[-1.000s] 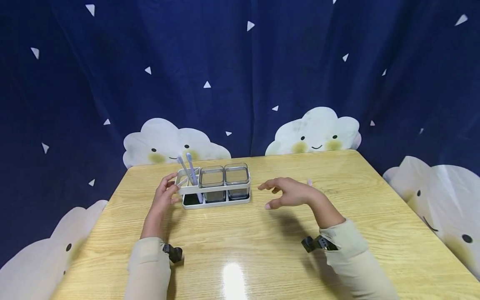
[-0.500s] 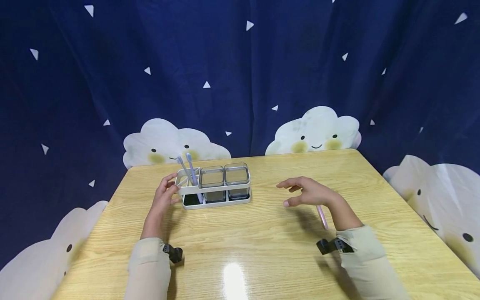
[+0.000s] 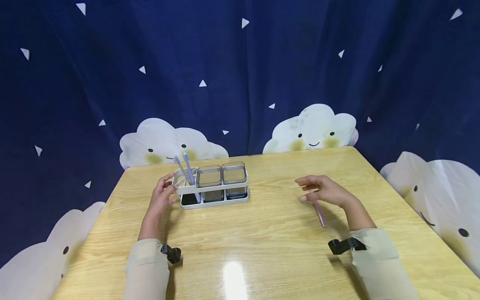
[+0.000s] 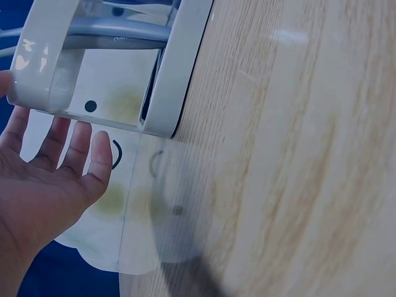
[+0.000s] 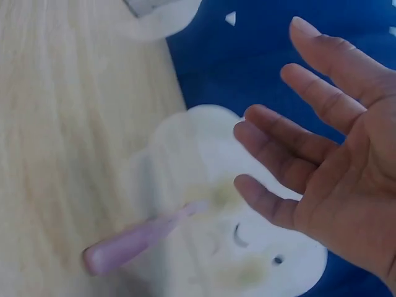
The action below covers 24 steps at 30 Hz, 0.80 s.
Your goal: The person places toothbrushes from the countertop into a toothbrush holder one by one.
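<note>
A white toothbrush holder (image 3: 214, 204) stands upright on the wooden table, left of centre. A light blue toothbrush (image 3: 189, 168) and a grey toothbrush (image 3: 181, 166) lean in its left compartment, while two clear cups (image 3: 210, 177) fill the others. My left hand (image 3: 158, 202) holds the holder's left end, thumb at the front corner; in the left wrist view several fingertips lie along that end. My right hand (image 3: 330, 192) hovers with loosely bent fingers, nothing in them. Below it lies a pink toothbrush (image 3: 319, 214), its far end partly hidden by the hand; in the right wrist view it lies apart from the fingers.
The light wooden table (image 3: 240, 241) reaches back to a dark blue curtain (image 3: 210, 50) with white triangles and cloud faces. Glare (image 3: 234, 279) shows at the front of the table. Each wrist wears a small black camera (image 3: 171, 253).
My right hand has moved right, away from the holder and over the pink toothbrush, which has come into fuller view. My left hand stays at the holder. The head view has shifted slightly.
</note>
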Available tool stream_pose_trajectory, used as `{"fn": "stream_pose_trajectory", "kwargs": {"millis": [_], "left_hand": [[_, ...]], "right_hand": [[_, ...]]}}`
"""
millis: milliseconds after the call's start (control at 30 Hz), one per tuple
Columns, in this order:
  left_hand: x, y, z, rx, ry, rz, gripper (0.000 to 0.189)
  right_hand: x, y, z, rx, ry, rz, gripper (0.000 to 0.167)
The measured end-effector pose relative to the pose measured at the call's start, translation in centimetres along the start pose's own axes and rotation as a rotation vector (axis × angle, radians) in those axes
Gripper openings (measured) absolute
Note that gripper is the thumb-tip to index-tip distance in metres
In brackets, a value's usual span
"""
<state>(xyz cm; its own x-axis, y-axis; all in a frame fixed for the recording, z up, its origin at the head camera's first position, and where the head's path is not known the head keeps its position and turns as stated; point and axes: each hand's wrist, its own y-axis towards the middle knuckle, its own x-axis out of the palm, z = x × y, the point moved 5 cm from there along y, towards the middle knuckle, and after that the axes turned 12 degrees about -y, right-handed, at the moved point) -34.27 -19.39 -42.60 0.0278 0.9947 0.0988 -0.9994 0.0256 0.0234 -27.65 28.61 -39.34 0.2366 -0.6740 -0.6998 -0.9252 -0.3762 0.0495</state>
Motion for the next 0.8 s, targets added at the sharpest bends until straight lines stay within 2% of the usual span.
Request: {"fn": "stream_pose_trajectory", "kwargs": {"millis": [200,333,500,733,800], "left_hand": [[-0.1,-0.4,0.4,-0.024,0.000,0.005,0.052],[0.1,-0.5,0.6,-0.026,-0.005,-0.001,0.052],[0.1,-0.1,0.1,0.002,0.005,-0.004,0.052],[0.0,-0.1,0.2,-0.005,0.002,0.001,0.052],[0.0,0.0,0.1,-0.010,0.004,-0.001,0.053]], "right_hand": [[0.0,-0.3,2.8,0.059,0.146,0.094,0.052],[0.1,-0.8,4.4,0.125,0.172,0.176,0.049],[0.1,-1.6,5.9,0.247,0.100,0.273,0.049],[1.2,-1.7,7.3,0.463,0.200,0.371,0.042],[1.5,-1.5,7.4,0.496,0.209,0.391,0.040]]}}
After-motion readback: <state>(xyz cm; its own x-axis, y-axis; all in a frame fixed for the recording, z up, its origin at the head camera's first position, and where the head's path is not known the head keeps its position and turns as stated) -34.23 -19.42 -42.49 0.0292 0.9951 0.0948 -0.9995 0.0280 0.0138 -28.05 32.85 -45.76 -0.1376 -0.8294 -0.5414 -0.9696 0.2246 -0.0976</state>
